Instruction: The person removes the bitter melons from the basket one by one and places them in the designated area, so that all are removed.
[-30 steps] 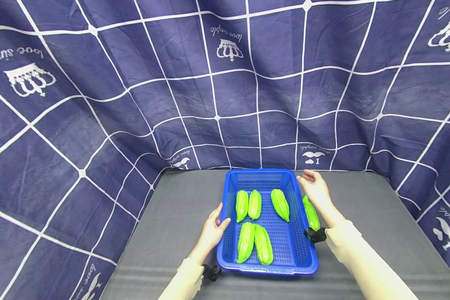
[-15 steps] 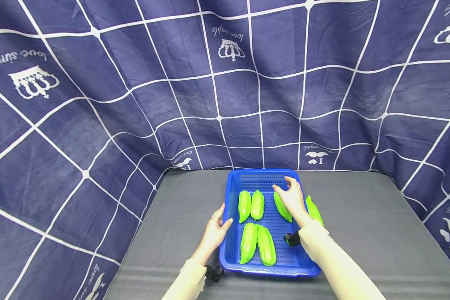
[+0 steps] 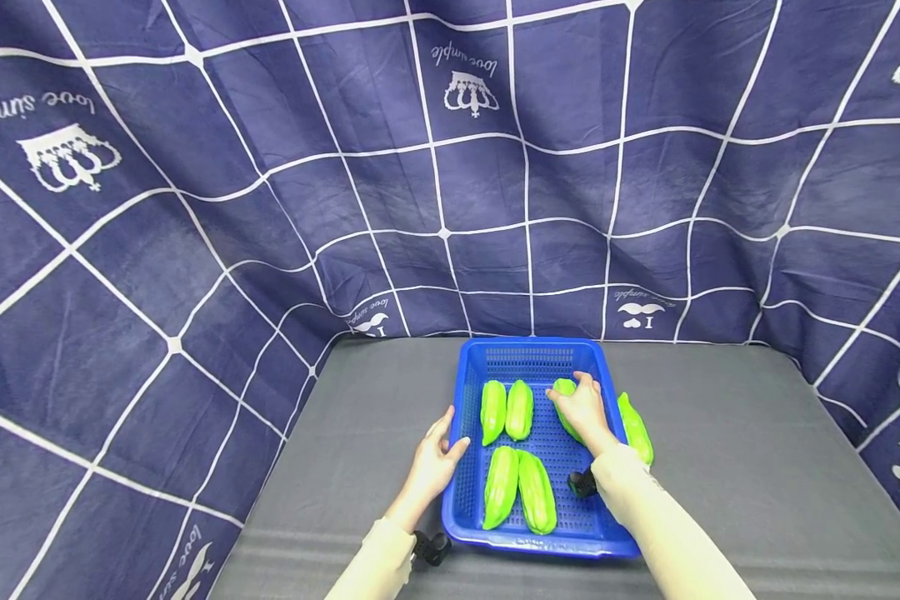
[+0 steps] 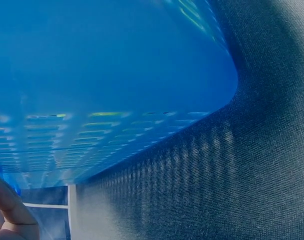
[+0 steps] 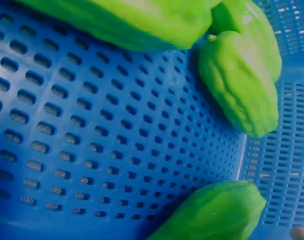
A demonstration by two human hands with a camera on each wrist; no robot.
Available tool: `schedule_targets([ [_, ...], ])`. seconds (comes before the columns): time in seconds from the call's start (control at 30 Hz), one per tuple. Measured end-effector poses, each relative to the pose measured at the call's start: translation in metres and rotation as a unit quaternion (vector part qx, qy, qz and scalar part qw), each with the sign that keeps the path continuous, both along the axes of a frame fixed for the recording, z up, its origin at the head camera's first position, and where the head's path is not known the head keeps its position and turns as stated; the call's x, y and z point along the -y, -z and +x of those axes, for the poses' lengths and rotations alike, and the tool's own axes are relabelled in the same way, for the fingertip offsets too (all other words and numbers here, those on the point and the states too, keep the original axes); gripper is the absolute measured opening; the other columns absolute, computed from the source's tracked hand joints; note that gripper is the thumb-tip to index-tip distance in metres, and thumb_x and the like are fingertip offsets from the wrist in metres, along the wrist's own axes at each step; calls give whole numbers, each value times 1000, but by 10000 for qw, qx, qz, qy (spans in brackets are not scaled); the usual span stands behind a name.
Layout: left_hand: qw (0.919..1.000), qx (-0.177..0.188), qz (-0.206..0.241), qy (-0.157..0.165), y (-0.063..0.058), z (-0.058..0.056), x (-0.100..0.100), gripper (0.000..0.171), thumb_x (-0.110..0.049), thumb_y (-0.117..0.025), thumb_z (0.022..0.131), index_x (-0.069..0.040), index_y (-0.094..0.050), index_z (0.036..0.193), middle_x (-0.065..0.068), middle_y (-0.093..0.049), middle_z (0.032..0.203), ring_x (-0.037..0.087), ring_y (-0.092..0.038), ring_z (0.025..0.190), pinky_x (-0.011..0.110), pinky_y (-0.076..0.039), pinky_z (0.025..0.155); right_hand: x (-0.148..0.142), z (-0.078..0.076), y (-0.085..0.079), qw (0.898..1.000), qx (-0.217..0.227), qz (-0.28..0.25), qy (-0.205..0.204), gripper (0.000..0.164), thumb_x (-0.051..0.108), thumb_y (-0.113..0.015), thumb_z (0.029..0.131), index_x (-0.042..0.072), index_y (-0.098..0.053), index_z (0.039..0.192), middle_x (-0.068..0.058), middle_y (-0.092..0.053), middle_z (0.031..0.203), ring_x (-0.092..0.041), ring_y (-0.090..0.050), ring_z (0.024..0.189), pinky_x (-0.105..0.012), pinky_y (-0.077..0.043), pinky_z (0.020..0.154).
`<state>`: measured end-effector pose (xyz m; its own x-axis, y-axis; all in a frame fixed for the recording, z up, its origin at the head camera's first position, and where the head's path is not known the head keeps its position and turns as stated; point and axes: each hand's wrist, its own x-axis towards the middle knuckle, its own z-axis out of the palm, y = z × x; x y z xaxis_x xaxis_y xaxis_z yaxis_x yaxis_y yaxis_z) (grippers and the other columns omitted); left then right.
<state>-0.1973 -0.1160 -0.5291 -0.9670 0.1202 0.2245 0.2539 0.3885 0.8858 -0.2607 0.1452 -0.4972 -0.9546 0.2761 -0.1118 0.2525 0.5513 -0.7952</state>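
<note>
A blue plastic basket [image 3: 540, 546] with slotted walls stands before me. My left hand [image 3: 429, 468] holds its left rim, thumb over the edge and fingers along the outside. The left wrist view shows those fingers [image 4: 14, 215] beside the outer wall. My right hand [image 3: 587, 418] reaches inside at the back right, thumb and fingers spread around a long, ribbed green fruit [image 3: 565, 386]. In the right wrist view this fruit [image 5: 212, 212] lies at the bottom, with a fingertip [image 5: 299, 233] apart from it.
Two green fruits lie side by side at the basket's back left, one of them a ribbed fruit [image 3: 520, 410]. Another pair, including a fruit [image 3: 501, 487], lies nearer me. Outside the right wall, one more fruit [image 3: 636, 429] rests on the grey table [image 3: 750, 467]. A blue curtain hangs behind.
My right hand has come from beyond the basket's right rim, leftward over it, then down onto the back-right fruit. The left hand has stayed at the left rim.
</note>
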Motion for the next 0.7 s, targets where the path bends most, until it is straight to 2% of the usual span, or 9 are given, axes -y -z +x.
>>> schedule_targets([
  [0.03, 9998, -194, -26, 21, 1, 0, 0, 59, -16, -65, 93, 4, -44, 144, 30, -52, 129, -1, -50, 64, 21, -49, 54, 1, 0, 1, 10000, 16, 38, -13, 72, 25, -66, 88, -11, -34, 142, -37, -38, 140, -51, -36, 133, -55, -29, 113],
  [0.13, 9993, -380, -4, 75, 1, 1, 1, 59, -19, -64, 94, 4, -44, 144, 31, -52, 128, -2, -48, 63, 21, -48, 53, 4, 0, 4, 9999, 62, 112, -58, 72, 22, -67, 87, -11, -33, 142, -38, -38, 138, -53, -36, 131, -56, -29, 112],
  [0.37, 9995, 285, -110, -67, -3, 0, -1, 61, -12, -67, 91, 4, -42, 145, 29, -51, 134, -1, -47, 62, 19, -46, 54, 6, 0, 14, 9986, 122, 492, -126, 73, 15, -69, 84, -15, -33, 140, -40, -41, 133, -55, -39, 126, -59, -32, 108],
  [0.57, 9989, 436, -109, -90, -5, 0, -2, 61, -10, -66, 92, 2, -42, 147, 28, -50, 137, -1, -49, 63, 19, -48, 55, 7, 1, 23, 9953, 5, 940, -252, 70, 5, -67, 78, -15, -36, 138, -40, -42, 132, -55, -42, 123, -59, -35, 105],
  [0.7, 9989, 446, -121, -94, -6, 1, -2, 61, -10, -66, 92, 2, -42, 147, 28, -50, 137, 0, -52, 64, 20, -50, 56, 6, 3, 27, 9925, 104, 1156, -386, 69, 0, -65, 77, -14, -37, 138, -39, -43, 130, -54, -44, 121, -59, -36, 105],
])
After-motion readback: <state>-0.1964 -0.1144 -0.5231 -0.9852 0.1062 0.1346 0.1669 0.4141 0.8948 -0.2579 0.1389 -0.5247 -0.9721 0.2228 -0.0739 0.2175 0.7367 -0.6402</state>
